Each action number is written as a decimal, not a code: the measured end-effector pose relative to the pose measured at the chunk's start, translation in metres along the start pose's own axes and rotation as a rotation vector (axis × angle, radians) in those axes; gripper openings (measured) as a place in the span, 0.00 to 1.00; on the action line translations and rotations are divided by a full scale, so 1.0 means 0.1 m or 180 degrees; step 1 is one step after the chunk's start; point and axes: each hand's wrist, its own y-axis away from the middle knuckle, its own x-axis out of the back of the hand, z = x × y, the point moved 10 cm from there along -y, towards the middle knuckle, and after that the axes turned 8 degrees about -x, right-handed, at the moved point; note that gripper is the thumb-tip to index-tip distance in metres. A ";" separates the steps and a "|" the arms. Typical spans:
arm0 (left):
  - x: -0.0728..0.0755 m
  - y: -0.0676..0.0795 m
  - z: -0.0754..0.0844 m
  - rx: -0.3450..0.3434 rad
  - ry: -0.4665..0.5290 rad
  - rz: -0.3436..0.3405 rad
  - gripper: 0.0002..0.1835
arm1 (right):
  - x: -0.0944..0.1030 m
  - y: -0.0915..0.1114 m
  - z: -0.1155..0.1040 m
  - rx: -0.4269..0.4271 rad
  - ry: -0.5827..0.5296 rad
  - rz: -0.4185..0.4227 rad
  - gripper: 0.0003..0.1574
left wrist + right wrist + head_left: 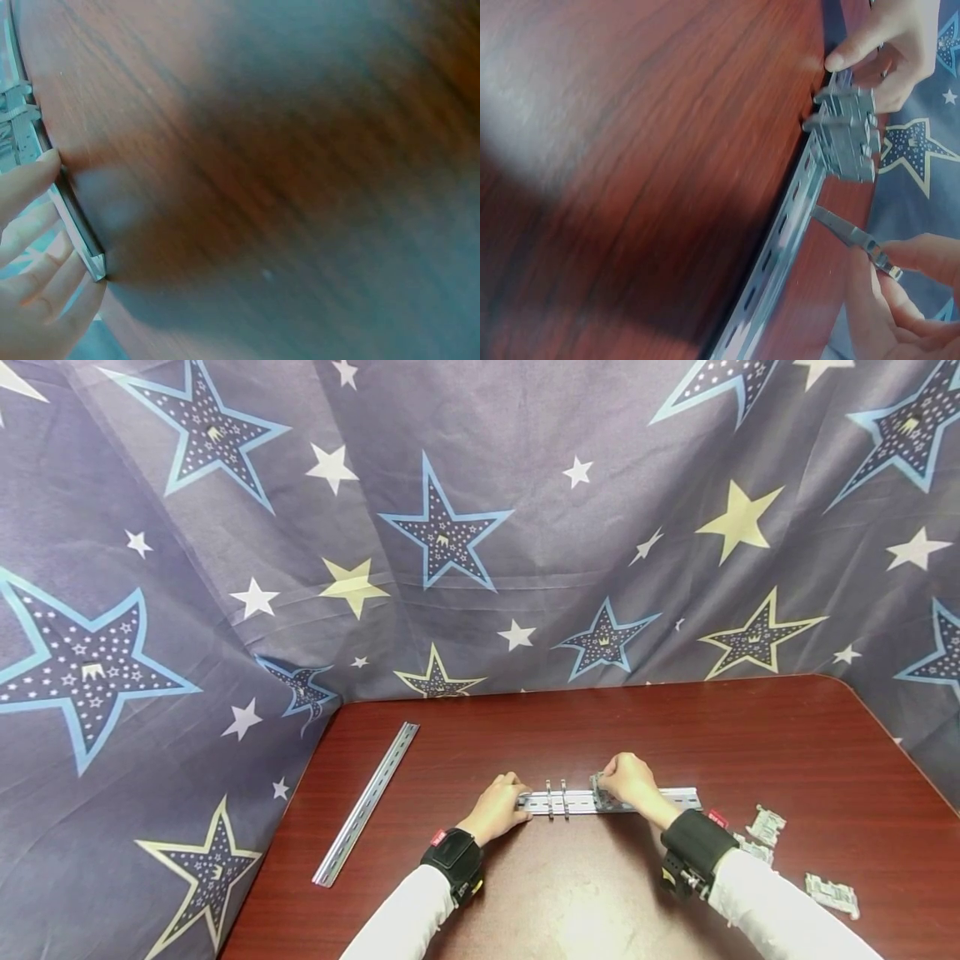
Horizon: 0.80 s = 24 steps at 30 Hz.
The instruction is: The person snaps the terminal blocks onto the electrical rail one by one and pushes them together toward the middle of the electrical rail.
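Two clips point(566, 798) on slotted rail point(581, 802), on counter point(465, 735); L hand point(495, 807) pinching rail end, R hand point(630, 781) pinching third clip point(853, 234) at rail edge, prob. unseated. Remaining: approx. 3 loose clips point(832, 895); 2nd rail point(366, 806) bare.

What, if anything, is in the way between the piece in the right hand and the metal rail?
Nothing visible. The piece in the right hand is tilted at the edge of the rail, beside a bare stretch; two mounted pieces stand off to the left.
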 end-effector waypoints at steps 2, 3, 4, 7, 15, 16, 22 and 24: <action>0.00 0.00 0.00 -0.0006 0.0001 0.0002 0.19 | -0.04 0.01 -0.02 -0.0007 -0.0007 -0.0018 0.03; 0.00 0.00 0.00 -0.0003 0.0004 -0.0002 0.19 | -0.06 0.01 -0.02 -0.0005 -0.0002 -0.0020 0.03; 0.00 0.00 0.00 -0.0006 0.0005 0.0000 0.19 | -0.08 0.01 -0.02 -0.0012 -0.0009 -0.0027 0.02; -0.01 0.00 0.00 -0.0004 0.0002 -0.0007 0.19 | -0.14 0.01 -0.02 -0.0038 -0.0011 -0.0043 0.02; -0.02 0.00 -0.01 0.0000 -0.0029 -0.0017 0.19 | -0.22 0.06 -0.06 0.0059 -0.0054 0.0010 0.02; -0.02 0.00 -0.01 -0.0001 -0.0030 -0.0015 0.19 | -0.22 0.06 -0.06 0.0065 -0.0066 0.0014 0.02; -0.02 0.00 0.00 -0.0012 -0.0049 0.0005 0.19 | -0.24 0.07 -0.08 0.0113 -0.0038 0.0061 0.02; -0.01 0.00 0.00 -0.0006 -0.0060 -0.0002 0.19 | -0.25 0.07 -0.08 0.0132 -0.0009 0.0084 0.02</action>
